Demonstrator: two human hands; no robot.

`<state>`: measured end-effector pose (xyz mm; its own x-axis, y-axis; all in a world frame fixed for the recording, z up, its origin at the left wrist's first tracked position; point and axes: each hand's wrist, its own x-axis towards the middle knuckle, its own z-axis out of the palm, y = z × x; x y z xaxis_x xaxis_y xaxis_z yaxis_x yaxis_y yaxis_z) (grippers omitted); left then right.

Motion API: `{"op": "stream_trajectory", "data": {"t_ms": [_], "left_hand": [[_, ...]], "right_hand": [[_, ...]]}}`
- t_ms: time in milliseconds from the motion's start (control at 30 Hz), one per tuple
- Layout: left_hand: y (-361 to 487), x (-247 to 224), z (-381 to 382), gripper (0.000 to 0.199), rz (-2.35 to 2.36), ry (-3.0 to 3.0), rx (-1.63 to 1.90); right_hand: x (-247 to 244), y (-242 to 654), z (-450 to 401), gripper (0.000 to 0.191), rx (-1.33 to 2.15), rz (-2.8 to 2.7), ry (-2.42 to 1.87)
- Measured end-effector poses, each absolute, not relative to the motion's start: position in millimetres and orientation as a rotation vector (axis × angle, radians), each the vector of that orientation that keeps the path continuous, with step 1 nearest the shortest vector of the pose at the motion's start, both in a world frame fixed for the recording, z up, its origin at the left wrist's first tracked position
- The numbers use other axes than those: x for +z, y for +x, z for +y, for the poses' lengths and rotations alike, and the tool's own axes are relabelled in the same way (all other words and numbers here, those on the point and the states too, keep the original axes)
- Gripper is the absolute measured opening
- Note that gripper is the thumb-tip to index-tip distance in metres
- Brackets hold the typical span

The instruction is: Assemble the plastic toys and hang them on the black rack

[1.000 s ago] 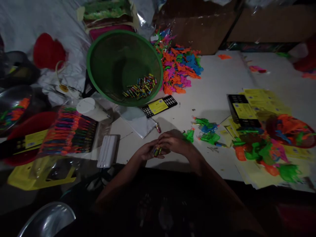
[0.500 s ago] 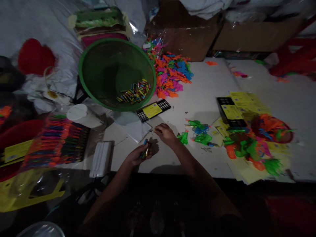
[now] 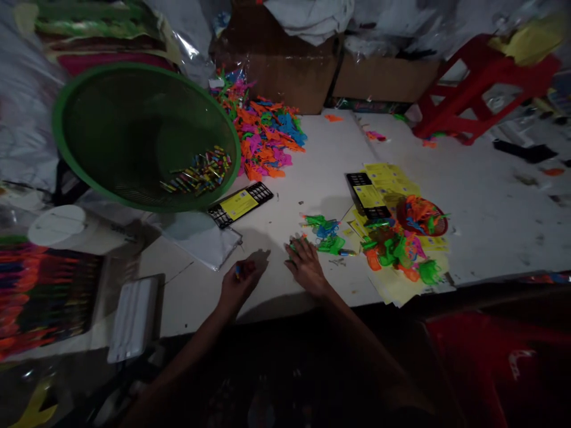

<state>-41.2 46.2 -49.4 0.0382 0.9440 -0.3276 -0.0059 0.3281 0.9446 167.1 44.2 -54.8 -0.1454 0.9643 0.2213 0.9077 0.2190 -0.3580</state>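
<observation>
My left hand [image 3: 238, 284] is closed over the table, with small shiny coloured tubes [image 3: 238, 271] in it; a blue end shows and the rest is hidden by the fingers. My right hand [image 3: 307, 267] lies palm down on the tabletop with its fingers spread over a green toy gun [image 3: 293, 245], which they partly cover. Just right of these fingertips is a cluster of green and blue toy guns [image 3: 329, 242], one with a coloured tube at its end. More such tubes [image 3: 203, 172] lie in the large green basket [image 3: 147, 205].
Bright plastic pieces [image 3: 267, 139] are heaped behind. Black trays with yellow labels lie at the centre [image 3: 241, 205] and right [image 3: 368, 196]. A small red basket [image 3: 441, 223] sits by yellow cards. A white cylinder [image 3: 84, 229], a white power bank-like block [image 3: 134, 318] and a red stool [image 3: 468, 89] stand around.
My right hand has moved from beside the left hand, where its fingers were pinched, onto the green toy gun, fingers now spread. My left hand has turned over the tubes. The view has swung right.
</observation>
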Motion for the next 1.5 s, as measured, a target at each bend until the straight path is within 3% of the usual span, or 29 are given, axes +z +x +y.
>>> {"op": "stream_trajectory", "data": {"t_ms": [133,300,467,567,767,900,1000,1167,1267,1433,1500], "left_hand": [[-39,-51,43,0.019,1.380,1.507,0.883],[-44,-53,40,0.045,1.479,1.433,0.808],[-46,-53,48,0.022,1.444,1.275,1.028],[-44,-54,56,0.020,1.393,1.281,1.074],[-43,-52,61,0.052,1.412,1.164,1.023],[-45,-45,63,0.029,1.398,1.048,1.064],[-45,-40,65,0.029,1.267,0.691,1.106],[-39,-30,57,0.036,1.059,0.446,0.972],[-33,-21,47,0.039,1.064,0.560,0.936],[-22,-7,34,0.040,1.119,0.756,0.889],[-19,-2,30,0.039,1.126,0.810,0.888]], "right_hand": [[-65,192,51,0.034,0.174,-2.107,-1.704],[-59,212,66,0.028,0.125,-1.986,-1.605],[-52,220,99,0.033,0.004,-1.796,-1.778],[-47,223,124,0.032,-0.029,-1.861,-1.950],[-34,238,146,0.027,0.030,-1.844,-2.243],[-32,252,141,0.035,0.053,-1.824,-2.100],[-34,266,133,0.046,0.150,-1.982,-2.067],[-26,275,124,0.024,0.269,-1.904,-2.092],[-12,245,109,0.025,0.342,-1.553,-1.973],[-2,150,59,0.028,1.045,-1.101,-1.491],[-4,120,43,0.026,1.167,-0.945,-1.367]]}}
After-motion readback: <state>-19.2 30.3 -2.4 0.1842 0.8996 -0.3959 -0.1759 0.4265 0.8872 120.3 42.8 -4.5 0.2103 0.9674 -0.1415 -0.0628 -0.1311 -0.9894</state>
